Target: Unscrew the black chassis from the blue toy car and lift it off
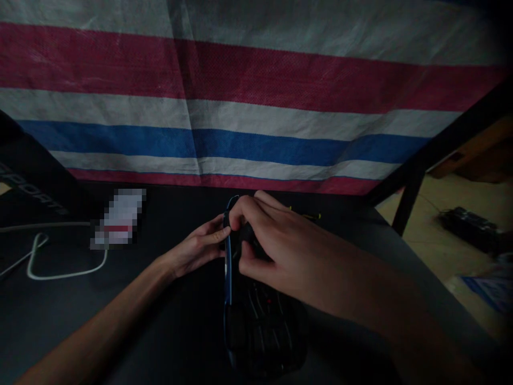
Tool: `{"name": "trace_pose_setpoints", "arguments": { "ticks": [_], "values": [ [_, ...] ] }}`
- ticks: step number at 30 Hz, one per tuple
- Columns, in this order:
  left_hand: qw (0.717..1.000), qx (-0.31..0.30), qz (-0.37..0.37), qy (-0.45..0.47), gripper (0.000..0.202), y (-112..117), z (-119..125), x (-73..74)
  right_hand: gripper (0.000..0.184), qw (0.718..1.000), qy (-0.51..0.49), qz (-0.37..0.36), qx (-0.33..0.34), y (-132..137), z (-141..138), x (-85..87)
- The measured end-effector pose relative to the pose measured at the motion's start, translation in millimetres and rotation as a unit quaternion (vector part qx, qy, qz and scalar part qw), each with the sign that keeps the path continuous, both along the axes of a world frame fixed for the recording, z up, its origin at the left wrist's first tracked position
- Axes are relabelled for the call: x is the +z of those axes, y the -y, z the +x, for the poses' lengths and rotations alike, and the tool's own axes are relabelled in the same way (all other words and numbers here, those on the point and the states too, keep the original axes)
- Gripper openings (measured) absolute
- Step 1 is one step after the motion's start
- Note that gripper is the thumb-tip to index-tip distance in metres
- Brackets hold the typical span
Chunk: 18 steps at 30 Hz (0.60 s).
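Note:
A long black object with a blue edge (228,278) lies on the dark table, looking like a toy car with its ribbed underside up. A small red dot shows on it. My left hand (200,243) grips its left side near the far end, thumb on the blue edge and fingers partly hidden behind. Above the far end, my right hand (276,240) has its thumb and forefinger curled into a pinch. Something dark is between those fingers, too dim to make out. Just past the right hand lies a thin yellow-and-black thing (316,216), mostly covered by it.
On the left of the table (160,321) is a blurred-out phone-like item (120,216) with a white cable (66,277). A striped sheet (240,117) hangs behind. Dark frame bars (409,203) stand at right, and a black object (468,227) lies on the floor beyond.

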State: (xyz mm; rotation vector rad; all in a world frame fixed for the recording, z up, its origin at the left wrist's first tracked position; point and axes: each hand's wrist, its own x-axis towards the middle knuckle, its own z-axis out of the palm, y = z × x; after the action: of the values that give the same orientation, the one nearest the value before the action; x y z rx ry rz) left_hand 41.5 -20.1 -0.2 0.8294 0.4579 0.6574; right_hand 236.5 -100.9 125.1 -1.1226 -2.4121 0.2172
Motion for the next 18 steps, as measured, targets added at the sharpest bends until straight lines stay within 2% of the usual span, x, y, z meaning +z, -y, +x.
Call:
{"name": "trace_pose_setpoints", "arguments": {
  "ticks": [4, 6, 7, 9, 12, 14, 16, 18],
  "values": [
    [1.000, -0.005, 0.011, -0.006, 0.039, 1.3, -0.2, 1.3, 0.004, 0.999, 0.020, -0.020, -0.026, -3.4, 2.8, -0.5],
    [1.000, -0.001, 0.016, -0.012, 0.043, 2.0, -0.7, 0.0, 0.005, 0.999, 0.016, -0.040, 0.004, -5.7, 4.6, -0.2],
    [1.000, 0.006, 0.017, -0.015, 0.043, 2.3, -0.8, -0.6, 0.012, 0.998, 0.007, -0.047, 0.028, -6.5, 5.7, -0.1],
    [1.000, 0.017, 0.014, -0.020, 0.037, 2.9, -0.7, -1.0, 0.021, 0.997, -0.014, -0.051, 0.049, -7.4, 7.6, -0.7],
    [1.000, 0.006, 0.011, -0.017, 0.022, 2.8, 0.3, 0.5, 0.010, 0.999, -0.006, -0.044, -0.013, -9.0, 9.2, -4.5],
    [1.000, -0.006, 0.015, -0.017, 0.017, 2.3, 1.0, 1.5, 0.011, 0.998, 0.006, -0.038, -0.040, -10.6, 9.2, -7.0],
    [1.000, -0.007, 0.014, -0.018, 0.019, 1.9, 1.2, 1.6, 0.005, 0.999, -0.001, -0.035, -0.021, -11.8, 8.6, -7.7],
    [1.000, 0.000, 0.007, -0.025, 0.022, 1.8, 1.3, 1.1, 0.011, 0.999, -0.017, -0.028, 0.006, -12.0, 7.2, -6.9]
  ]
}}
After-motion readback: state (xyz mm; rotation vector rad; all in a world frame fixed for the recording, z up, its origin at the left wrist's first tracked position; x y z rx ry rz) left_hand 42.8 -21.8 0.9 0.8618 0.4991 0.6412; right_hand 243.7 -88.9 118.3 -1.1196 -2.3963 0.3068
